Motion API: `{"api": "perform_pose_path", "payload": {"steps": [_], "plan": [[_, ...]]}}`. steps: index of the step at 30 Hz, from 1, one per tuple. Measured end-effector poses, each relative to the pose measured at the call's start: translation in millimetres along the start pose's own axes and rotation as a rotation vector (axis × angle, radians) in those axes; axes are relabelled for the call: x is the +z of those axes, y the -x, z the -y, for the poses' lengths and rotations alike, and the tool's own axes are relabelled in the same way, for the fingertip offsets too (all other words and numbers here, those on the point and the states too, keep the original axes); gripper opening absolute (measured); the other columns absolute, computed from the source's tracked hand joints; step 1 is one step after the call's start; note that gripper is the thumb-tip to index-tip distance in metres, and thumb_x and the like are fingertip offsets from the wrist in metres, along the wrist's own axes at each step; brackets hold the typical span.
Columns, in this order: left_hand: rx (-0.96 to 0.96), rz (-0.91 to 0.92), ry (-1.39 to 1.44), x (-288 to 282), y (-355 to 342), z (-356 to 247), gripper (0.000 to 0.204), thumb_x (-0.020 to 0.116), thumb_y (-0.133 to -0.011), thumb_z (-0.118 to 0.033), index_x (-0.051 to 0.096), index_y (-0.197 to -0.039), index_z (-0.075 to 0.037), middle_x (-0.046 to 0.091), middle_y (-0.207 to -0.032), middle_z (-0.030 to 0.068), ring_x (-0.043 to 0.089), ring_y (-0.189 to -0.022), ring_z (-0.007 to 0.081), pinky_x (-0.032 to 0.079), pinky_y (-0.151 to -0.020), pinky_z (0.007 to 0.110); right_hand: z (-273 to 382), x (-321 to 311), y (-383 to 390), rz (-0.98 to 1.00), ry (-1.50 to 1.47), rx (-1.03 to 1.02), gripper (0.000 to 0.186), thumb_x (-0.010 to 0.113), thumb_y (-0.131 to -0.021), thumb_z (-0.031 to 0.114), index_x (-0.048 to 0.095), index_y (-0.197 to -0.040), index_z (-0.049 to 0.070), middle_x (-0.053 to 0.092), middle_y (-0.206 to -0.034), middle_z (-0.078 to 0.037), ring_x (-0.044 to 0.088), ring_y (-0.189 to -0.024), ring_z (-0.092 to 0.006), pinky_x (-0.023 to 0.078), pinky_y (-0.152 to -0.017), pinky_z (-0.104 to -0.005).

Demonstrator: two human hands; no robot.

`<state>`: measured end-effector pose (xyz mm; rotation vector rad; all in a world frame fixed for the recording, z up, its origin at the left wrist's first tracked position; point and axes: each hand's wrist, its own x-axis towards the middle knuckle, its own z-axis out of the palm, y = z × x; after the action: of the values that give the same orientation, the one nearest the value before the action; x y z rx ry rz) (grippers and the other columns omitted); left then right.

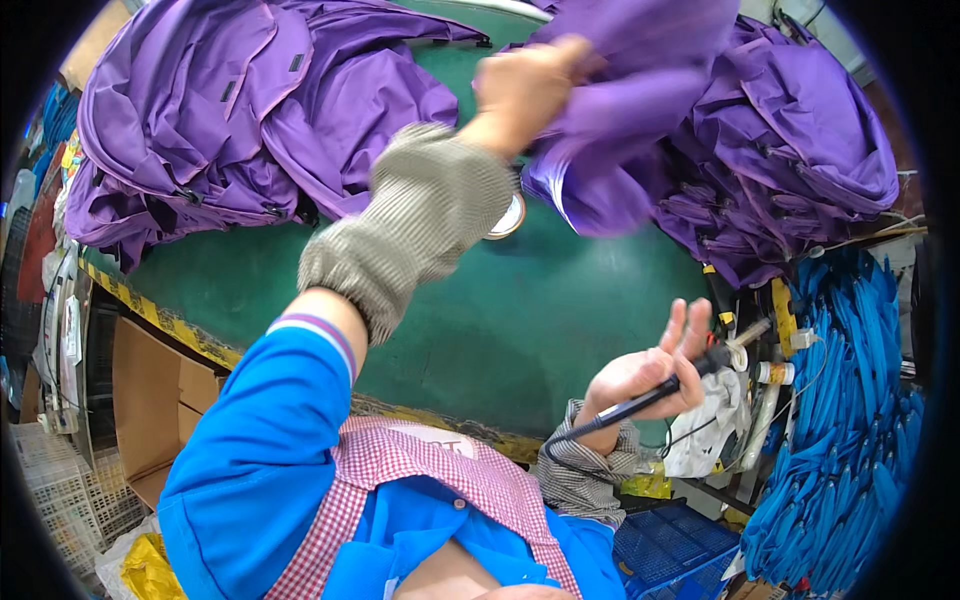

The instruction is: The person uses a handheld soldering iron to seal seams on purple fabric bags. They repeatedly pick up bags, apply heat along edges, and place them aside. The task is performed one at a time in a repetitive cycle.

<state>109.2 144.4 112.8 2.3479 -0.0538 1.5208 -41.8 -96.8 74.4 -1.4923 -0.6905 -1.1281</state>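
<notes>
Handheld fabric (645, 105) far from striped edge (165, 315)

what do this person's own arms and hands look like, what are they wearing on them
The left hand and right hand are ungloved. Each forearm wears a loose, finely striped greyish sleeve cover, the left one and the right one alike. On the left arm, a bright blue sleeve ends in a white-and-purple banded trim, with bare arm between.
</notes>
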Motion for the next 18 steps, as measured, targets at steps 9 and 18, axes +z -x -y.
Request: {"api": "perform_pose_path", "payload": {"steps": [9,18], "plan": [[0.033,0.253,0.398,40.3,42.6,21.9,0.052,0.056,-0.091,-0.040,0.052,-0.129,-0.004,0.052,-0.129,0.0183,0.043,-0.126,0.0353,0.036,-0.103,0.044,0.8,-6.2,26.8,0.268,0.070,0.072,0.013,0.047,-0.097,0.011,0.039,-0.095,0.001,0.060,-0.111,-0.035,0.059,-0.102,-0.0400,0.041,-0.095,-0.0510],[-1.611,-0.328,1.047,-159.6,222.1,75.7,0.035,0.070,-0.084,-0.014,0.053,-0.112,-0.001,0.058,-0.105,0.0065,0.058,-0.095,0.0190,0.045,-0.090,0.038,-49.2,80.9,69.7,0.313,-0.165,0.190,0.019,0.058,-0.089,0.006,0.044,-0.100,-0.001,0.054,-0.123,-0.033,0.057,-0.113,-0.0378,0.044,-0.094,-0.0456]]}}
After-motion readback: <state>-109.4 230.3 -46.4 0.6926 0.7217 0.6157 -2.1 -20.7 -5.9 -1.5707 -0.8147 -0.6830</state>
